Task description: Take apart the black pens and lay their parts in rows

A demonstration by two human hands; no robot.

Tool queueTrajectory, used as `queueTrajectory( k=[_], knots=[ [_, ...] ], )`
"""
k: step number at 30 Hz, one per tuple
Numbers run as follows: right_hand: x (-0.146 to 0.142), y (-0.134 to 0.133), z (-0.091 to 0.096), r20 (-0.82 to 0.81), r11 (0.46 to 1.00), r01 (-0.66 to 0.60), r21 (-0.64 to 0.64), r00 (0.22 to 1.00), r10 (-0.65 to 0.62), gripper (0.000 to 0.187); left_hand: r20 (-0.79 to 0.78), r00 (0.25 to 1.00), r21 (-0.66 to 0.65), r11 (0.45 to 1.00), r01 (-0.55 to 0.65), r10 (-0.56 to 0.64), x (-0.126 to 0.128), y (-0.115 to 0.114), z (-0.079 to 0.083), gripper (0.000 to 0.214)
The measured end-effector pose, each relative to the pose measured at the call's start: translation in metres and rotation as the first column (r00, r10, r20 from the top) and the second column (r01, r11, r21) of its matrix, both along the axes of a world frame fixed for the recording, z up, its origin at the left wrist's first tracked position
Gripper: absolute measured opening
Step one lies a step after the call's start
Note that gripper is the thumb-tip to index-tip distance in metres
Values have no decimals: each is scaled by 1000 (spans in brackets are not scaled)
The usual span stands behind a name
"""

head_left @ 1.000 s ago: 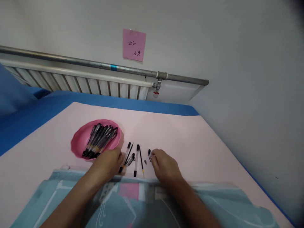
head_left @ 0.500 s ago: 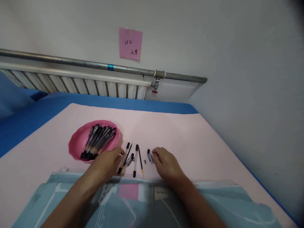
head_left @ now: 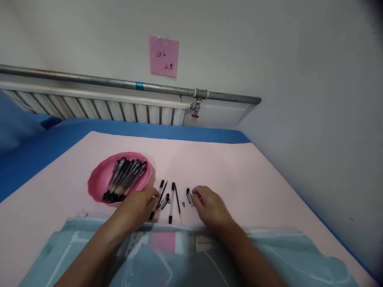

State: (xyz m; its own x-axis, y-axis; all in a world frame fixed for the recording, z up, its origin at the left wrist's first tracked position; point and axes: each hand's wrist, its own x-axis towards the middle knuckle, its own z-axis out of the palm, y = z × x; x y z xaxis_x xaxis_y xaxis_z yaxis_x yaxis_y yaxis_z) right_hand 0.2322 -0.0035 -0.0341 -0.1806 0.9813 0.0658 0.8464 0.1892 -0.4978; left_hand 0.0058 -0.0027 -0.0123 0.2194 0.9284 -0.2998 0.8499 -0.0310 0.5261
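Note:
A pink dish holds several black pens. To its right, loose pen parts lie on the pink sheet: a pen barrel, a thin refill, a small tip piece and a black pen cap. My left hand rests knuckles up beside the dish, its fingers curled onto a pen at the left of the row. My right hand is curled, its fingertips pinching the pen cap.
A teal patterned cloth covers the near edge under my forearms. The pink sheet lies on a blue mattress. Behind stand a white radiator, a metal pipe and a pink note on the wall.
Both hands have barely shifted; the right fingertips stay at the pen cap, the left fingers have edged slightly toward the leftmost pen. The camera moved a little.

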Motion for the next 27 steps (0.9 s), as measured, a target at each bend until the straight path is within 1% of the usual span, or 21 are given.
queueTrajectory(
  k=[3, 8, 14, 17, 19, 21, 23, 25, 27],
  knots=[
    [0, 0, 0, 0, 1000, -3, 8, 1000, 3, 17, 21, 1000, -11, 1000, 9, -9, 0, 0, -2, 31],
    [-1, -1, 1, -1, 1000, -1, 12, 1000, 1, 18, -26, 999, -10, 999, 39, -40, 0, 1, -5, 31],
    [-1, 1, -1, -14, 1000, 2, 2, 1000, -1, 17, 74, 993, -4, 996, 90, -90, 3, -3, -6, 28],
    [-1, 1, 1, -13, 1000, 9, 2, 1000, -9, 17, 77, 994, -5, 997, 81, -80, 2, -3, -6, 28],
    [-1, 0, 4, -40, 1000, 5, 21, 999, -4, 18, 73, 995, -5, 998, 65, -64, 1, -2, -6, 28],
    [-2, -3, 6, -98, 997, -62, 40, 993, 66, 21, 75, 995, 2, 998, 60, -60, -1, 0, -8, 28],
    [-5, -7, 7, -149, 980, -194, 40, 969, 198, 25, 72, 995, 4, 998, 61, -61, -2, 1, -9, 28],
    [-9, -11, 5, -146, 946, -325, 15, 935, 324, 30, 71, 995, 4, 998, 65, -65, -3, 2, -11, 28],
    [-11, -13, 4, -107, 925, -380, -16, 920, 377, 33, 68, 996, 1, 998, 62, -62, -3, 3, -13, 29]
  ],
)
